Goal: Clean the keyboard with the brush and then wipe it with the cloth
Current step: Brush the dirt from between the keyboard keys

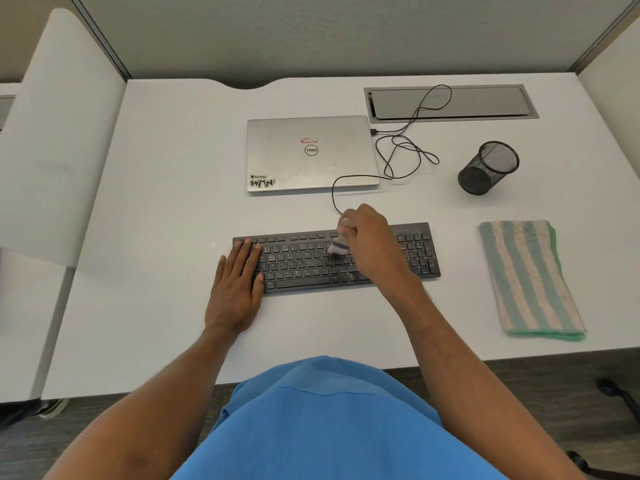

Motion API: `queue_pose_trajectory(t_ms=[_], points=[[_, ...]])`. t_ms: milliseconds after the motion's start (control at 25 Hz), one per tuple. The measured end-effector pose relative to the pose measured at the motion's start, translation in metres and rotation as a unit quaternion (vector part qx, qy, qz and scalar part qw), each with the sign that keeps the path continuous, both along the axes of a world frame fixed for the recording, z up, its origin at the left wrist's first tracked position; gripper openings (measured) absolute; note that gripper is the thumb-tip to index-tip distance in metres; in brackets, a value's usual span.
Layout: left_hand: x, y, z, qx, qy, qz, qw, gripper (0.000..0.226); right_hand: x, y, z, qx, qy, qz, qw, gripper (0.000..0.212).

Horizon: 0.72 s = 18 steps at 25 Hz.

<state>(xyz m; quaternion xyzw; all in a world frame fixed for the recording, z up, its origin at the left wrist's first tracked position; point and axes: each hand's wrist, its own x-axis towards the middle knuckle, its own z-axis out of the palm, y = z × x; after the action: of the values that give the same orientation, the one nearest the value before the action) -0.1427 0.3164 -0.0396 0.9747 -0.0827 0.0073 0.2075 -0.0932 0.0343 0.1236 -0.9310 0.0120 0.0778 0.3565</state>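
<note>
The right hand (pixel 370 244) is gripping the brush (pixel 341 242), its fingers curled around the handle, with the bristles touching the middle keys of the keyboard (pixel 311 265). The left hand (pixel 239 282) is lying flat, fingers straight, pressing the keyboard's left end against the worktop (pixel 166 202). The striped cloth (pixel 530 278) is lying folded right of the keyboard, apart from it.

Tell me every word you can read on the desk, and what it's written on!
"DELL": the round logo on the closed laptop, seen upside down.
"WMN": the black sticker on the laptop's near left corner.
"Devfolio": tiny print just above that, blurred, so not certain.
The red-edged label above the logo: too small to read.
Letters on the keyboard keys: too blurred to read.
The striped cloth and mesh cup: no words.
</note>
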Motion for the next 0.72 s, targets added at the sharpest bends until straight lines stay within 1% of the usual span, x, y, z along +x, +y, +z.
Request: queue_pose_trajectory(t_ms=[80,160,240,360,480,520,600,720], points=[[0.000,0.000,0.000,0.001,0.000,-0.001,1.000,0.062,0.003,0.001,-0.004,-0.009,0.023,0.022,0.999,0.019],[0.000,0.000,-0.001,0.003,0.001,-0.002,1.000,0.062,0.004,-0.005,-0.011,0.005,0.031,0.018,0.999,0.021],[0.000,0.001,-0.001,0.005,0.002,-0.001,1.000,0.062,0.003,-0.013,-0.015,0.024,0.040,-0.002,0.999,0.021],[0.000,0.000,0.000,0.002,0.002,0.000,1.000,0.062,0.005,-0.021,-0.014,-0.014,0.039,-0.041,0.998,0.016],[0.000,0.000,0.001,0.002,0.001,0.001,1.000,0.062,0.005,-0.011,-0.005,-0.068,-0.011,0.014,0.998,0.015],[0.000,0.000,0.001,0.002,0.000,0.002,1.000,0.062,0.006,-0.007,-0.006,-0.067,-0.020,0.030,0.997,0.015],[0.000,0.000,0.001,0.001,-0.001,0.002,1.000,0.062,0.004,0.002,-0.007,-0.055,-0.019,0.056,0.997,0.016],[0.000,-0.001,0.001,0.003,-0.002,0.001,1.000,0.062,0.004,0.000,-0.020,-0.061,0.005,0.048,0.997,0.017]])
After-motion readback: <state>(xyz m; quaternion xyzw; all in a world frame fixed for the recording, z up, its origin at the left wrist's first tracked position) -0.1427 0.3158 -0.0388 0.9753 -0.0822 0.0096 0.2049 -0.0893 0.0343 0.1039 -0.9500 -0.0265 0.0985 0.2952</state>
